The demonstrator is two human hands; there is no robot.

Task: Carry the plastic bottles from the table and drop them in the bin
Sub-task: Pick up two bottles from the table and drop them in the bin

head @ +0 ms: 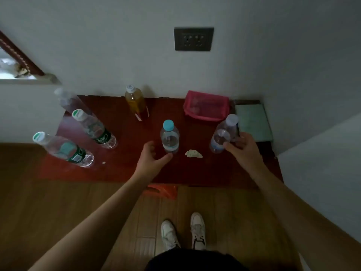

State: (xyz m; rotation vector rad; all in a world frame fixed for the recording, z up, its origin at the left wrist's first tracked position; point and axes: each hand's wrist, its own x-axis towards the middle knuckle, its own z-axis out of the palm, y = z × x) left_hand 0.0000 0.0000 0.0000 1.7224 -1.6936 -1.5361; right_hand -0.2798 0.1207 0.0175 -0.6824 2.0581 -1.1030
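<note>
Plastic bottles are all on the desk (121, 169) as far as I can see, six of them, so I'd say we're barely started. Using the blue-capped bottle (169, 136) as my landmark: my left hand (151, 159) is spread open right at its base, thumb touching or nearly so, not closed yet. Just right of it, past a crumpled scrap (194, 153), my right hand (243, 148) is wrapped around the white-capped bottle (224, 133). Left of the landmark stand two green-label bottles (64, 149) and a clear one (71, 101); behind it, the amber bottle (136, 102). No bin in view.
</note>
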